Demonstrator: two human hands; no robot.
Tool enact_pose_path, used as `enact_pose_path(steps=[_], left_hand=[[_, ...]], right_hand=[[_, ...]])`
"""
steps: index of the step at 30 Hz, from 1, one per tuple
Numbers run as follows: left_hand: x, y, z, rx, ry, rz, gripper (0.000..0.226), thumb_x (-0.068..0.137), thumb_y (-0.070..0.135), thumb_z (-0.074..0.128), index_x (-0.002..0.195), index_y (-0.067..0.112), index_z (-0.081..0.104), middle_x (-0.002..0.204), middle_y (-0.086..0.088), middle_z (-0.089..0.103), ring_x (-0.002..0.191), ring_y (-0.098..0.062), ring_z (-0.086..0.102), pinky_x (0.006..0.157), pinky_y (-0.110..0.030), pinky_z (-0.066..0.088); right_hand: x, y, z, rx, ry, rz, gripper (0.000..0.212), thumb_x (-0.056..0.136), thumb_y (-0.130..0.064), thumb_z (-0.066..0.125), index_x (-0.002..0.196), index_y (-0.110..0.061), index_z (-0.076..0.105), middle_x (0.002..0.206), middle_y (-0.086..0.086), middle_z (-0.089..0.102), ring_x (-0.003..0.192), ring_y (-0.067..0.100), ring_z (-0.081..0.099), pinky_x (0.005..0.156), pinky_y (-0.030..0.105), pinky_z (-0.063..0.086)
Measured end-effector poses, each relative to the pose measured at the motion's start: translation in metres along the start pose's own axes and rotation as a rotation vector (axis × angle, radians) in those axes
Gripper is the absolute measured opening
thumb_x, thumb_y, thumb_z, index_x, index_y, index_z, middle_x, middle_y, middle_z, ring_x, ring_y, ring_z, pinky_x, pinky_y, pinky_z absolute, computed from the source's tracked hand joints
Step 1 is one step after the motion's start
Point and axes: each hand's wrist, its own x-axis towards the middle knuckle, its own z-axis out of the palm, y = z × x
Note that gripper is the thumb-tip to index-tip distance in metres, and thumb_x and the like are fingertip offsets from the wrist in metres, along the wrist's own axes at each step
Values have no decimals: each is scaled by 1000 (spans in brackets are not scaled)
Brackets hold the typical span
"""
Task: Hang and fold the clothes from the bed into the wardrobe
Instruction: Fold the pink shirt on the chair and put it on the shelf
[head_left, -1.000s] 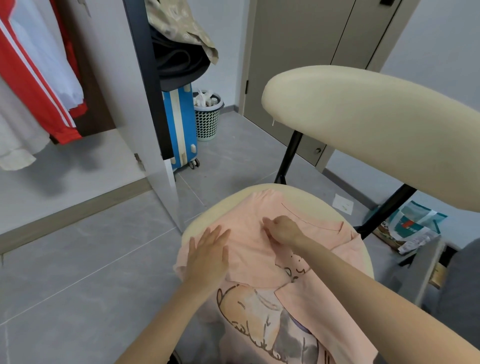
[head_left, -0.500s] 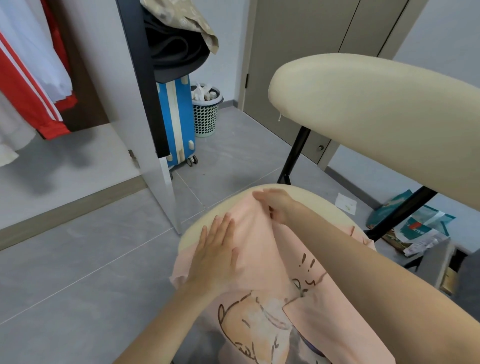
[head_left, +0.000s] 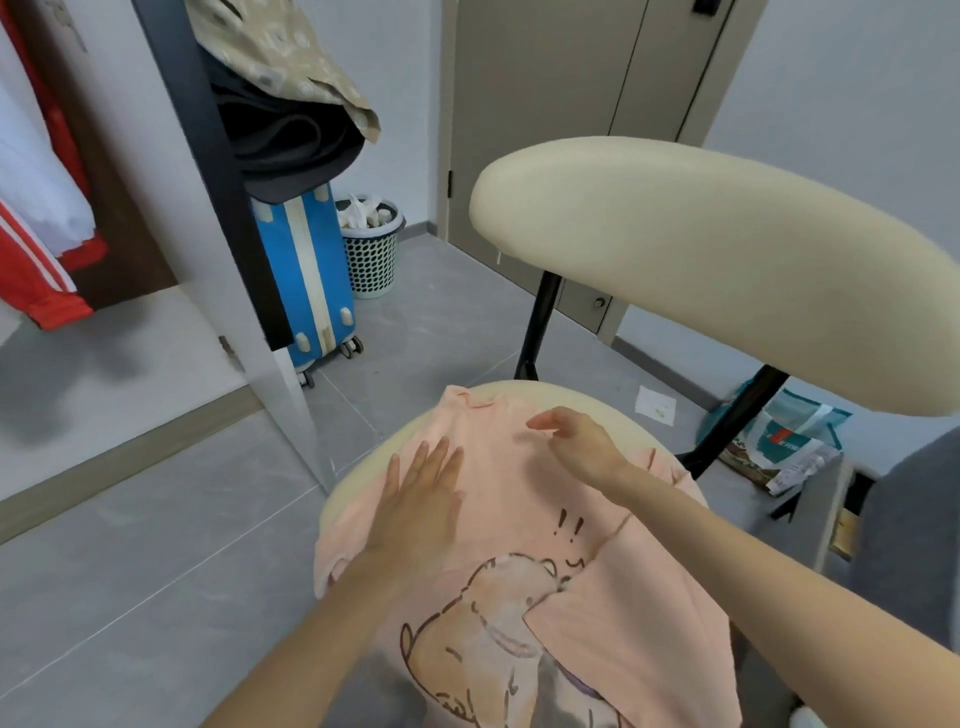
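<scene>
Pink T-shirt (head_left: 519, 499) lies spread on the cream chair seat (head_left: 587, 400), cartoon print up, right side folded in over the print. Left hand (head_left: 421, 504) rests flat on the shirt's left part, its fingers (head_left: 436, 457) straight and close together, pressing the cloth. Right hand (head_left: 582, 447) hovers just over the collar end, fingers loosely bent and apart, gripping nothing, slightly blurred. Open wardrobe (head_left: 171, 156) at left, red jacket (head_left: 31, 280) hanging inside. Blue suitcase (head_left: 311, 280) and basket (head_left: 371, 254) stand on the floor behind its door.
</scene>
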Motion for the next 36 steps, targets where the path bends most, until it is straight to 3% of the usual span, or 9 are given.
enact_pose_path(steps=[6, 10, 15, 20, 27, 29, 32, 34, 36], left_hand=[[20, 31, -17, 106, -90, 96, 81, 90, -11, 33, 154, 28, 4, 161, 7, -10, 148, -15, -7, 121, -38, 1], [39, 39, -22, 189, -157, 106, 71, 95, -1, 33, 154, 28, 5, 162, 4, -7, 148, -18, 1, 120, -40, 9], [72, 34, -29, 266, -160, 116, 66, 100, 7, 31, 153, 28, -2, 160, -2, -16, 148, -22, -7, 119, -41, 12], [114, 29, -32, 312, -165, 63, 76, 96, -4, 36, 154, 28, -1, 160, -6, -15, 148, -25, -9, 120, -47, 5], [151, 30, -27, 370, -262, 44, 82, 90, 11, 55, 153, 20, 4, 149, -8, 32, 139, -27, 29, 116, -54, 2], [149, 29, -25, 420, -231, 52, 68, 91, 14, 56, 149, 16, 20, 141, -8, 44, 133, -26, 39, 115, -48, 13], [136, 27, -28, 510, -156, 81, 23, 93, 11, 44, 115, 16, 47, 119, -6, 60, 112, -24, 54, 93, -35, 29], [125, 26, -35, 554, -112, 95, 18, 90, 7, 41, 97, 21, 48, 110, -3, 64, 105, -22, 58, 86, -33, 27], [118, 27, -46, 589, -42, 90, 22, 89, 6, 42, 98, 23, 52, 110, -1, 64, 106, -20, 59, 90, -32, 29]], right_hand=[[-50, 72, -53, -442, -57, 113, 36, 87, 0, 43, 113, -21, 56, 124, 0, 57, 118, 25, 43, 93, 32, 36], [-66, 96, -69, -435, 29, 225, 50, 87, -2, 48, 130, -26, 43, 134, 5, 43, 119, 25, 35, 90, 33, 37], [-60, 106, -67, -364, 16, 289, 72, 81, -9, 56, 144, -24, 25, 148, 9, 29, 133, 30, 29, 109, 40, 32], [-42, 100, -68, -378, -14, 370, 76, 74, -16, 70, 136, -18, 27, 127, 10, 42, 118, 31, 43, 94, 41, 47], [-30, 102, -70, -471, -26, 458, 52, 73, -24, 78, 114, -12, 48, 111, 4, 59, 105, 22, 56, 75, 28, 43], [-33, 102, -71, -541, -37, 426, 44, 75, -29, 76, 111, -14, 55, 110, 2, 59, 102, 21, 58, 72, 28, 43], [-40, 99, -71, -651, -9, 356, 29, 81, -28, 67, 105, -14, 59, 110, 1, 58, 101, 22, 59, 70, 28, 43], [-44, 94, -74, -664, 44, 286, 20, 83, -19, 57, 102, -15, 60, 107, 2, 61, 97, 24, 61, 67, 29, 42], [-46, 86, -82, -621, 110, 237, 18, 81, -15, 55, 97, -16, 62, 99, 3, 64, 88, 25, 60, 63, 28, 41]])
